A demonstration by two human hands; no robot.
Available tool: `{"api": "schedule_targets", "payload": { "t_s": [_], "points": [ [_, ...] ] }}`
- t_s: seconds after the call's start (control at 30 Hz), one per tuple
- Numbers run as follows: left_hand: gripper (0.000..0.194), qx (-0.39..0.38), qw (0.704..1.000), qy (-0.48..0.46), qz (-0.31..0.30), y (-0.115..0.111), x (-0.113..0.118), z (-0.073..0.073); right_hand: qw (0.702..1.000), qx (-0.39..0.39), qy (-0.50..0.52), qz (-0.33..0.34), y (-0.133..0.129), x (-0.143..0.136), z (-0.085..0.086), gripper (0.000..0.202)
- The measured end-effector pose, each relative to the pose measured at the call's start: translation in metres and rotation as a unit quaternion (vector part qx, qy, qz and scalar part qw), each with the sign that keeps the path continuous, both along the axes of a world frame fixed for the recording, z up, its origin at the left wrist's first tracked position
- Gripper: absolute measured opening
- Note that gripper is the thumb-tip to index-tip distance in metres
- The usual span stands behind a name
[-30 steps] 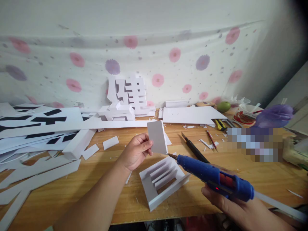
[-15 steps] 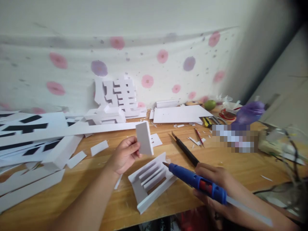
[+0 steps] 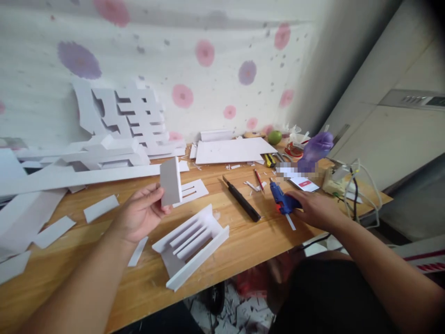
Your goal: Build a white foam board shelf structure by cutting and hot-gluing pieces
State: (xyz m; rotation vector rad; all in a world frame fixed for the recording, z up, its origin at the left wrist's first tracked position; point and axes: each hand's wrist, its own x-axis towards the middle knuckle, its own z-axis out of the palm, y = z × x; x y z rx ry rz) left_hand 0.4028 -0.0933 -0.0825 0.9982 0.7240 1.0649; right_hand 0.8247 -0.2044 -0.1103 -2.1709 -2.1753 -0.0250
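My left hand (image 3: 141, 211) pinches a small white foam board piece (image 3: 169, 183) upright above the table. My right hand (image 3: 314, 208) is closed round the handle of a blue hot glue gun (image 3: 282, 198), low over the table at the right, with a clear glue stick sticking out of its back end. Between the hands, nearer the front edge, lies a white slotted foam board part (image 3: 200, 258) with raised side walls. A flat slotted white piece (image 3: 200, 186) lies just behind the held piece. A black-handled craft knife (image 3: 243, 202) rests left of the glue gun.
A large white cut-out character (image 3: 135, 120) leans against the flowered wall covering. White boards (image 3: 232, 150) lie at the back. Beyond the glue gun are a red pencil (image 3: 259, 179), a phone (image 3: 304, 184), a purple bag (image 3: 316, 148) and a power strip (image 3: 332, 181) with cables. Scraps lie about.
My right hand has carried the glue gun away from the slotted part, to the right and back. My left hand still holds the foam board piece. The view has turned to the right.
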Motion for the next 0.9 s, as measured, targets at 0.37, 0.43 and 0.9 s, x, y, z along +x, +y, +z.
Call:
{"api": "schedule_targets", "payload": {
  "t_s": [0.37,0.43,0.9],
  "points": [
    [0.022,0.198,0.956,0.213,-0.044,-0.018,-0.009,0.015,0.998,-0.034,-0.004,0.051,0.007,0.03,-0.02,0.047],
    [0.018,0.295,0.908,0.298,-0.004,-0.024,-0.01,0.02,0.999,0.03,0.012,0.031,0.004,0.017,-0.005,0.041],
    [0.017,0.541,0.708,0.445,-0.091,-0.047,-0.015,0.035,0.876,0.166,0.313,0.326,0.026,-0.183,0.064,0.025]
  ]
}}
